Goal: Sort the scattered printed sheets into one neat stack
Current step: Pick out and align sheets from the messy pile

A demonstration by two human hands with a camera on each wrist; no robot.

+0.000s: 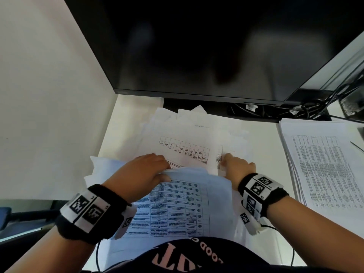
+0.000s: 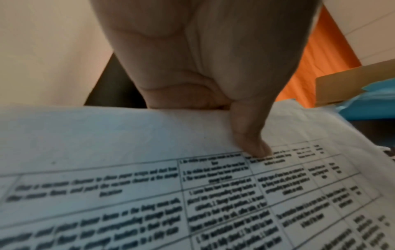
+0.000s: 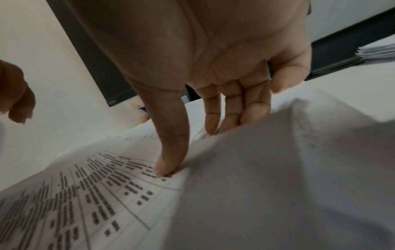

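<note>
Scattered printed sheets (image 1: 187,134) lie overlapping on the white desk (image 1: 264,138) below the monitor. My left hand (image 1: 157,170) pinches the far edge of a sheet printed with a table (image 1: 177,205), raised towards me. In the left wrist view the thumb (image 2: 250,135) lies on top of that sheet (image 2: 128,186) and the fingers are hidden behind it. My right hand (image 1: 234,164) rests on the pile just to the right. Its thumb (image 3: 169,152) presses on a printed sheet (image 3: 85,194), and its straight fingers (image 3: 213,118) touch the paper beyond a raised blank sheet (image 3: 278,186).
A thick, squared stack of printed pages (image 1: 325,174) sits at the desk's right. A dark monitor (image 1: 197,46) overhangs the back, with cables (image 1: 307,109) behind its base. A pale partition wall (image 1: 49,115) closes off the left side.
</note>
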